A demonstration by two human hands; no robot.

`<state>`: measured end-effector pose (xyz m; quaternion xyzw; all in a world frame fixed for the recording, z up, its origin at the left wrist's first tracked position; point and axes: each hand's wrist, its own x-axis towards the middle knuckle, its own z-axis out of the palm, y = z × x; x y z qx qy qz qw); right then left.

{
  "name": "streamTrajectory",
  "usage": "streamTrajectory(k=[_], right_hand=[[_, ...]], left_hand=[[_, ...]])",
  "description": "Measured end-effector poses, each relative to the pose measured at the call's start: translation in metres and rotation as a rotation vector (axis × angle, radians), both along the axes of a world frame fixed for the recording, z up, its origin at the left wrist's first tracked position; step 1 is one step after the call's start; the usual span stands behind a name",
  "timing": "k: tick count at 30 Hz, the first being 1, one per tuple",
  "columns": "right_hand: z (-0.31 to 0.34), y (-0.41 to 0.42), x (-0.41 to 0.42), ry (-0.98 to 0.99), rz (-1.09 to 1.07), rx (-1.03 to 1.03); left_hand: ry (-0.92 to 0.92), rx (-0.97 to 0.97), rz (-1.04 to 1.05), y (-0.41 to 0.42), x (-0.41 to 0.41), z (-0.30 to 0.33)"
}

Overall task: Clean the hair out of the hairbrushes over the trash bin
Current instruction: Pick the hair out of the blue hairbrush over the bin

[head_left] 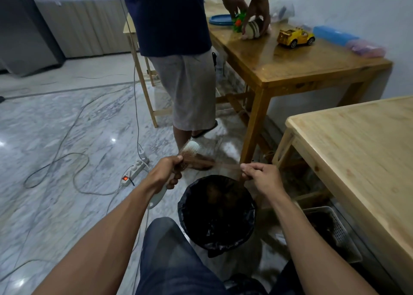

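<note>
My left hand (pixel 166 171) grips a white hairbrush (pixel 191 148) by its handle, head tilted up and away, with a clump of brown hair in the bristles. Strands of that brown hair (pixel 220 166) stretch to the right into my right hand (pixel 260 174), which pinches them. Both hands are held just above the far rim of a round trash bin (pixel 185 207) lined with a black bag; brown hair lies inside it.
A person in a dark shirt and grey shorts (pixel 185 89) stands ahead at a brown wooden table (pixel 312 71) with a yellow toy truck (pixel 295 36). A pale wooden table (pixel 357 151) is at right, a grey basket (pixel 335 227) below it. A power strip (pixel 136 169) and cables lie on the marble floor.
</note>
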<state>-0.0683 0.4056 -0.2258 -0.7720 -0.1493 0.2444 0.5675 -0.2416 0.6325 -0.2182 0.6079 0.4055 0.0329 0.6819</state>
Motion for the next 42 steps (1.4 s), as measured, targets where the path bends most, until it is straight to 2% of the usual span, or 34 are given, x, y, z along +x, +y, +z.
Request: streamTrajectory(k=[3, 6, 9, 14, 23, 32, 35, 37, 39, 42], right_hand=[[-0.009, -0.004, 0.002, -0.017, 0.008, -0.097], [-0.009, 0.004, -0.006, -0.062, 0.149, -0.241], [0.004, 0.017, -0.014, -0.019, 0.227, -0.188], [0.013, 0.028, -0.023, -0.099, 0.353, -0.108], [-0.014, 0.011, -0.017, -0.244, 0.203, -0.242], [-0.027, 0.008, -0.012, -0.064, 0.057, -0.219], [-0.023, 0.010, -0.016, -0.054, 0.146, -0.285], [-0.013, 0.014, -0.019, 0.014, 0.268, -0.229], [0.000, 0.019, -0.020, 0.085, 0.297, -0.114], [0.011, 0.025, -0.021, 0.074, 0.345, -0.046]], left_hand=[[0.012, 0.048, 0.000, 0.001, 0.000, -0.003], [-0.003, 0.083, -0.069, -0.010, 0.009, -0.006], [-0.022, 0.109, -0.136, -0.022, 0.019, 0.001], [-0.058, 0.169, -0.209, -0.039, 0.028, 0.012], [-0.006, 0.136, -0.228, -0.035, 0.016, 0.008], [0.039, 0.096, -0.140, -0.010, 0.011, 0.016], [0.069, 0.034, -0.198, -0.019, 0.010, 0.013], [0.032, 0.052, -0.274, -0.029, 0.010, 0.012], [0.023, 0.092, -0.348, -0.036, 0.010, 0.011], [0.036, 0.154, -0.394, -0.037, 0.011, 0.008]])
